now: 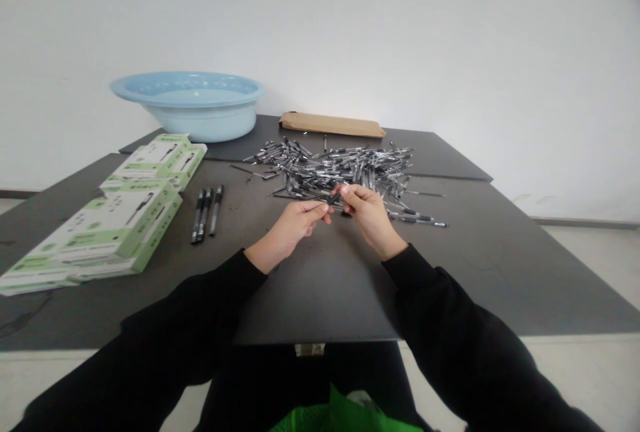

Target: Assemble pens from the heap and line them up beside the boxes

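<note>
Both my hands meet over the near edge of a loose pile of pen parts (325,169). Between them is a short dark pen piece (333,199), partly covered by the fingers. My left hand (295,227) pinches its left end between thumb and fingers. The fingers of my right hand (367,213) are closed on the other end, close to a small clear or shiny bit. Whether the piece is one part or two joined cannot be made out. Several pens (205,213) with black grips lie side by side to the left of my hands.
Green and white pen boxes (100,232) are stacked on the left of the dark table (320,305). A light blue basin (200,115) stands behind them. A flat brown cardboard piece (333,124) lies at the back, near the white wall.
</note>
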Demonstrator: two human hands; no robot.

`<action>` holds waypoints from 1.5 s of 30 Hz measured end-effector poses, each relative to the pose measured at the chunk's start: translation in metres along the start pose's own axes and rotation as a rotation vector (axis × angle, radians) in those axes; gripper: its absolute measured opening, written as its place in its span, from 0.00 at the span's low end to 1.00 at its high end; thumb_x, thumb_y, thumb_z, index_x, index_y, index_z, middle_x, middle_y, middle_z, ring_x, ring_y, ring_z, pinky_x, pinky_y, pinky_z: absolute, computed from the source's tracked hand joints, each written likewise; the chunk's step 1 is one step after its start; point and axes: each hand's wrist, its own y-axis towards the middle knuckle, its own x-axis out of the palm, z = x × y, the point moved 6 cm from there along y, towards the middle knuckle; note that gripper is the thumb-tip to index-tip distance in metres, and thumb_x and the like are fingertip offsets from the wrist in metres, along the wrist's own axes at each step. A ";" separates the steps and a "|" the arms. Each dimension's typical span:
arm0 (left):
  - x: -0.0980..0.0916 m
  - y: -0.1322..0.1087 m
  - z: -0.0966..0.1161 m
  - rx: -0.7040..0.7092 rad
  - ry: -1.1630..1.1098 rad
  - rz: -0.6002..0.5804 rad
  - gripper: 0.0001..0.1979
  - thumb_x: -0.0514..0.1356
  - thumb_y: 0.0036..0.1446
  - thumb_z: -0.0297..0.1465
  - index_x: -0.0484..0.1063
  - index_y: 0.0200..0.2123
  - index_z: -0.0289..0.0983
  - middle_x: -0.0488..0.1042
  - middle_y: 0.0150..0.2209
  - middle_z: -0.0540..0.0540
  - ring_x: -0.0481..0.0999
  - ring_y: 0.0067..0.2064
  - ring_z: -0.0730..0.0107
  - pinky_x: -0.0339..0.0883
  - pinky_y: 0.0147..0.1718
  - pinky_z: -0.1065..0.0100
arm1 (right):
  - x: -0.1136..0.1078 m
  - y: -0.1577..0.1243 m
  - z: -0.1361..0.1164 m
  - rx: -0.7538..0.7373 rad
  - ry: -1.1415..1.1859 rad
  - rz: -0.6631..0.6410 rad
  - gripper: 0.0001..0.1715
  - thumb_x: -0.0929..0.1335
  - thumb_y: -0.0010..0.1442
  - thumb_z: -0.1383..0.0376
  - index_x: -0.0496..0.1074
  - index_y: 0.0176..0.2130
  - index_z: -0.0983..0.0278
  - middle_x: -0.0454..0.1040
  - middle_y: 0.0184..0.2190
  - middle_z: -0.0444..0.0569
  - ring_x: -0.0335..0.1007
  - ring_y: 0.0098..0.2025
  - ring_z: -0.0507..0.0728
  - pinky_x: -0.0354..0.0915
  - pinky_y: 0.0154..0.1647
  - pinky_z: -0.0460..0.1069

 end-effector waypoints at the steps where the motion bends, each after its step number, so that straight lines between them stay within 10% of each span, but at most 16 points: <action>1: -0.001 0.000 0.001 0.019 0.025 0.013 0.13 0.64 0.54 0.39 0.78 0.31 0.32 0.72 0.24 0.48 0.53 0.19 0.82 0.43 0.18 0.72 | 0.000 0.000 0.000 -0.002 -0.001 0.002 0.18 0.75 0.49 0.50 0.78 0.28 0.61 0.76 0.29 0.46 0.55 0.23 0.49 0.52 0.24 0.47; 11: -0.005 -0.002 0.009 0.070 0.184 0.101 0.13 0.65 0.51 0.39 0.77 0.28 0.34 0.65 0.17 0.54 0.52 0.19 0.80 0.45 0.20 0.72 | 0.000 -0.001 0.000 0.029 -0.026 0.035 0.21 0.75 0.48 0.49 0.79 0.30 0.65 0.66 0.18 0.40 0.54 0.21 0.48 0.50 0.23 0.46; 19: 0.013 -0.004 -0.014 -0.329 -0.275 -0.145 0.19 0.55 0.62 0.41 0.73 0.29 0.31 0.65 0.21 0.49 0.51 0.16 0.83 0.42 0.13 0.77 | 0.006 -0.002 0.005 0.061 0.051 -0.014 0.21 0.75 0.49 0.49 0.77 0.31 0.64 0.74 0.30 0.44 0.55 0.21 0.46 0.52 0.23 0.46; 26: 0.010 -0.003 -0.007 -0.205 -0.305 -0.130 0.13 0.69 0.51 0.34 0.70 0.30 0.33 0.61 0.21 0.54 0.57 0.18 0.84 0.45 0.13 0.82 | 0.007 -0.003 -0.001 0.067 0.106 -0.067 0.20 0.75 0.50 0.50 0.77 0.33 0.64 0.76 0.33 0.44 0.57 0.22 0.46 0.53 0.24 0.46; 32: 0.011 -0.003 -0.013 -0.339 -0.331 -0.173 0.19 0.54 0.64 0.43 0.71 0.30 0.32 0.65 0.21 0.52 0.52 0.13 0.85 0.42 0.11 0.78 | 0.009 -0.003 0.003 0.090 0.089 -0.081 0.20 0.75 0.49 0.50 0.77 0.31 0.63 0.76 0.33 0.44 0.56 0.22 0.46 0.54 0.24 0.46; 40: -0.003 0.005 -0.011 -0.147 -0.221 -0.011 0.14 0.66 0.55 0.38 0.74 0.33 0.31 0.70 0.26 0.49 0.59 0.18 0.85 0.44 0.13 0.79 | 0.008 -0.003 0.001 0.065 0.064 -0.070 0.20 0.75 0.50 0.50 0.77 0.34 0.63 0.77 0.36 0.46 0.57 0.22 0.46 0.53 0.24 0.47; 45: 0.010 -0.001 -0.011 -0.330 -0.329 -0.217 0.22 0.50 0.65 0.44 0.74 0.37 0.31 0.73 0.29 0.44 0.62 0.17 0.79 0.46 0.12 0.74 | 0.006 -0.002 0.004 0.065 0.059 -0.051 0.21 0.75 0.49 0.48 0.77 0.33 0.63 0.76 0.35 0.46 0.56 0.22 0.47 0.54 0.24 0.47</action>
